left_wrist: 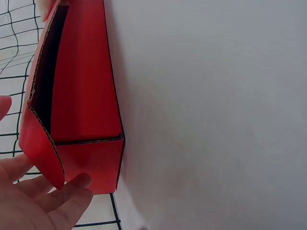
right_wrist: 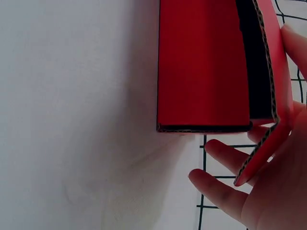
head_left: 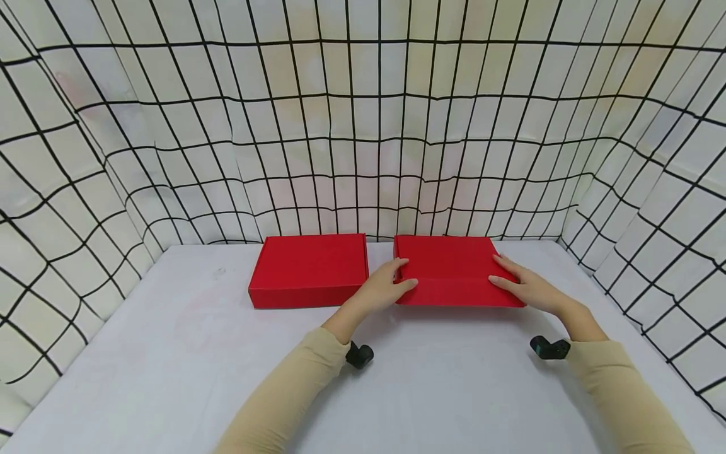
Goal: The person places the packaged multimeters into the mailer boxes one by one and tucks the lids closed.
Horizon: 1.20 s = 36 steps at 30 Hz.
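Note:
A red cardboard box (head_left: 448,258) lies at the back right of the white table, its lid partly raised and its front flap sloping outward. Both wrist views show a dark gap between the lid (left_wrist: 41,139) and the box's front wall (right_wrist: 204,62). My left hand (head_left: 380,287) holds the lid's left end, thumb above and fingers by the side tab. At the opposite end my right hand (head_left: 533,290) holds the lid likewise, thumb on top, other fingers spread past the side tab (right_wrist: 256,155). The inside is too dark to make out.
A second red box (head_left: 312,265), closed, stands just left of the first. White walls with a black grid (head_left: 363,139) enclose the back and sides of the table (head_left: 170,353). Small black devices (head_left: 549,348) sit at both wrists.

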Available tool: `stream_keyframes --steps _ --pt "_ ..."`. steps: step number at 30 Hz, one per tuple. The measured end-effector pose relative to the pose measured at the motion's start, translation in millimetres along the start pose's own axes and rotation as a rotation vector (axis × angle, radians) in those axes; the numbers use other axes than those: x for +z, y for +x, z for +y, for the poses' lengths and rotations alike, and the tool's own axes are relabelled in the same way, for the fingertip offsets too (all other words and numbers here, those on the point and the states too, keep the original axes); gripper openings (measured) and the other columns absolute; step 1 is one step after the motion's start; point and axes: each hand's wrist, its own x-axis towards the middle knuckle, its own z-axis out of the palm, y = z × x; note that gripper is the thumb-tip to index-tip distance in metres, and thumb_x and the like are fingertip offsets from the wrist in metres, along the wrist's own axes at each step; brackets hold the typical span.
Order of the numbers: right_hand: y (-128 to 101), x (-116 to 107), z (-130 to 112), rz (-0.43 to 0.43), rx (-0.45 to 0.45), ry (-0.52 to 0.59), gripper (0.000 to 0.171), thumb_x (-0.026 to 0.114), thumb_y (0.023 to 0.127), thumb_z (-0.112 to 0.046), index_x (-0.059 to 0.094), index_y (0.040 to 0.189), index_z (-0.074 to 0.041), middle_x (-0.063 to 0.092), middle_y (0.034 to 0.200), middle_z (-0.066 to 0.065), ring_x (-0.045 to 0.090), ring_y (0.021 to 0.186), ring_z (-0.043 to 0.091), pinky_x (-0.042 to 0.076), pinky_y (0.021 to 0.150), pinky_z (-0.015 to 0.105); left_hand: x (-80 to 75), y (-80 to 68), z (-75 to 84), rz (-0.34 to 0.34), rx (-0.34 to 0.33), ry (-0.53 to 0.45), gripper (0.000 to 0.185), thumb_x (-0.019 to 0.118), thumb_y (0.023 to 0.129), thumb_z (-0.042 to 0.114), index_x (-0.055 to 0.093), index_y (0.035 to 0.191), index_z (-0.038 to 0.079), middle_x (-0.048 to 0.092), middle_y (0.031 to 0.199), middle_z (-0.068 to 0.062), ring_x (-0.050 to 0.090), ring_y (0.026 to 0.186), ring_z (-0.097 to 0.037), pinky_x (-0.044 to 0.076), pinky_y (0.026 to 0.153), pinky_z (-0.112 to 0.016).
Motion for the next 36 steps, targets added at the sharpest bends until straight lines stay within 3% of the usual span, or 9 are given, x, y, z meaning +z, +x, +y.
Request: stream_keyframes --steps 3,6,17,29,36 --pt "3 2 -3 0.014 -0.029 -0.047 0.081 0.050 0.090 -0.053 0.013 0.150 -0.012 0.004 0.153 0.017 0.009 0.135 0.044 0.019 0.100 0.065 1.5 5.7 1.1 -0.014 0.000 0.042 0.068 0.058 0.089 0.038 0.030 0.146 0.013 0.022 0.151 -0.007 0.025 0.135 -0.024 0.034 0.101 -0.046" --pt "4 4 -4 0.016 -0.045 -0.070 0.081 0.049 0.091 -0.052 0.013 0.150 -0.011 0.003 0.153 0.018 0.008 0.136 0.043 0.015 0.100 0.065 3.5 9.6 0.7 -0.033 -0.001 0.083 0.072 0.056 0.090 0.040 0.024 0.148 0.012 0.014 0.154 -0.007 0.020 0.137 -0.025 0.030 0.104 -0.047" --pt "3 5 -2 -0.049 -0.040 -0.099 0.089 0.053 0.087 -0.054 0.006 0.150 -0.012 -0.004 0.153 0.017 0.005 0.135 0.044 0.018 0.100 0.066 11.4 13.5 -1.1 -0.088 -0.004 0.271 0.081 0.049 0.092 0.048 0.006 0.150 0.011 0.000 0.155 -0.002 0.014 0.139 -0.022 0.025 0.107 -0.040" --pt "7 11 -2 -0.071 -0.050 -0.118 0.095 0.059 0.084 -0.053 0.004 0.150 -0.013 -0.009 0.153 0.017 0.002 0.136 0.043 0.021 0.099 0.065 16.6 16.9 5.8 -0.079 -0.032 0.488 0.085 0.046 0.087 0.060 0.011 0.150 0.016 0.000 0.155 -0.007 0.028 0.134 -0.031 0.033 0.101 -0.050" --pt "5 12 0 -0.090 -0.067 -0.175 0.102 0.063 0.081 -0.054 0.000 0.150 -0.012 -0.013 0.152 0.017 0.001 0.135 0.044 0.023 0.099 0.064 19.7 17.8 6.3 -0.114 -0.055 0.518 0.087 0.046 0.087 0.062 0.007 0.151 0.017 -0.004 0.155 -0.006 0.029 0.133 -0.033 0.030 0.101 -0.054"
